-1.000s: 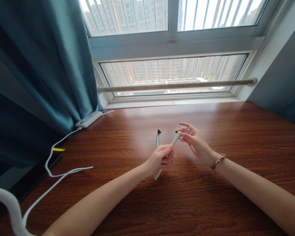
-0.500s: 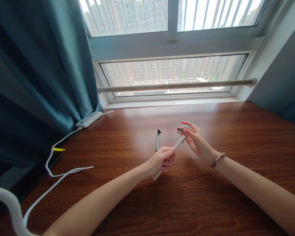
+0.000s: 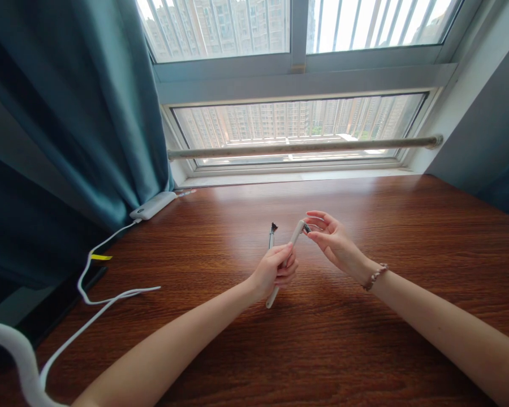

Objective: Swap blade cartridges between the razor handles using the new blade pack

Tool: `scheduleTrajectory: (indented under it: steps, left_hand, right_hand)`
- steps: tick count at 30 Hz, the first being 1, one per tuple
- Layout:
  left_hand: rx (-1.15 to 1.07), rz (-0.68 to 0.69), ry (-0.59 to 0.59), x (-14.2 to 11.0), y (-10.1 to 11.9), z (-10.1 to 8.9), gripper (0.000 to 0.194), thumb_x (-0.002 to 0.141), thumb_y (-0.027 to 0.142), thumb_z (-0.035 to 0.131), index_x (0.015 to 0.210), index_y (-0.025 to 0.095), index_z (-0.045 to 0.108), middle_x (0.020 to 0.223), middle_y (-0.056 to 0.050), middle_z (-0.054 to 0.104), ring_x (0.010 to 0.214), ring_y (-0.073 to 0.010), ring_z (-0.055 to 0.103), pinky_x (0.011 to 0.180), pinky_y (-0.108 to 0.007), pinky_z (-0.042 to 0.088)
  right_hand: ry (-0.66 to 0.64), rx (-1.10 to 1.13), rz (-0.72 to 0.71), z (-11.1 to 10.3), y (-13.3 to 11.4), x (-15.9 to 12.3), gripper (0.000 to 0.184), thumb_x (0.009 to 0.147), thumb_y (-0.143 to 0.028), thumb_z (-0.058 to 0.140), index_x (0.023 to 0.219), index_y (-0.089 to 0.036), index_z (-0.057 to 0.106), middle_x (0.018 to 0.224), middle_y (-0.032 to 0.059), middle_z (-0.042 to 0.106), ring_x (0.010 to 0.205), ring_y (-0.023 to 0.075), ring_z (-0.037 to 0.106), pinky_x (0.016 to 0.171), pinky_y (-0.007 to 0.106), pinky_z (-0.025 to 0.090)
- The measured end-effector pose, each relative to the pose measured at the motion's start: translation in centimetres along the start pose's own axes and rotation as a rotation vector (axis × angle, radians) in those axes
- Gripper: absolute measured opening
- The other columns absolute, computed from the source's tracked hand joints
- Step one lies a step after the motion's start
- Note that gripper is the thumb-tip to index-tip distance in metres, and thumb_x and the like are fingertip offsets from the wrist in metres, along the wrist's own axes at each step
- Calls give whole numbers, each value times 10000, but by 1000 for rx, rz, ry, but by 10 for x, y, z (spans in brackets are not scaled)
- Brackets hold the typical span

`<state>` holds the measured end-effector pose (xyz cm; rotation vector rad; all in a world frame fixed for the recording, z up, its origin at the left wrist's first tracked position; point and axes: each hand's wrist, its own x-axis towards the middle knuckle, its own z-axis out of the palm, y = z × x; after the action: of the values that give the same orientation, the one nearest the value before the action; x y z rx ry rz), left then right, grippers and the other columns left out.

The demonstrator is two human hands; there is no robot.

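Note:
My left hand (image 3: 275, 271) is closed around a slim white handle (image 3: 296, 233) that looks like a razor or comb handle, with a row of short dark teeth near its upper end. The handle slants up and to the right, and its lower end sticks out below my fist. My right hand (image 3: 328, 237) pinches a small dark, slotted piece (image 3: 307, 228) between thumb and fingers, right against the toothed end. Whether the two are joined I cannot tell. Behind my left hand lies a thin silver tool (image 3: 272, 237) with a dark tip, its lower part hidden.
On the brown wooden desk (image 3: 212, 333), a white power strip (image 3: 153, 206) sits at the back left by the blue curtain (image 3: 123, 124). Its white cable (image 3: 85, 282), carrying a yellow tag (image 3: 101, 258), runs down the left side. A rail (image 3: 305, 148) crosses the window behind.
The handle's toothed end has swung up and left, turning more upright. My right hand has moved slightly left, bringing the small dark piece from above the teeth to right beside them.

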<state>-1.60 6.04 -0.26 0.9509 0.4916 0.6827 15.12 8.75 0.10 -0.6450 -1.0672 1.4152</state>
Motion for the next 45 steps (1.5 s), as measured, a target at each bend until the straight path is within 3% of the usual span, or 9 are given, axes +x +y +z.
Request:
scheduleTrajectory:
  steps: [10,30,36,45]
  left_hand:
    - [0,22,-12,1,-2,-2,363,841,406,354,568,168,344,385,85,208,300,-38,145,287,-156,101]
    - [40,-32,-38,0,-3,0,365,814,421,403,558,168,344,382,87,209,304,-35,137,291,-163,101]
    - [33,26,0,-1,-2,-1,362,822,412,397,561,166,347,381,86,210,306,-35,143,298,-160,95]
    - [39,35,6,0,0,-2,375,816,428,398,551,168,348,383,85,210,304,-37,153,296,-155,100]
  right_hand:
    - [-35,-35,-30,1,-1,-2,457,585,-114,723,980,-244,535,956,6,602,849,114,560,764,253,458]
    - [56,-111,-61,3,-8,-3,473,598,-196,723,1011,-249,497,923,21,635,875,159,576,800,326,450]
    - [-19,-166,-165,2,-9,-1,512,589,-172,732,1020,-258,471,946,14,611,982,196,557,870,375,437]
    - [-125,-281,-193,2,-6,-4,549,544,-178,762,1004,-262,473,947,13,592,949,183,556,916,397,422]
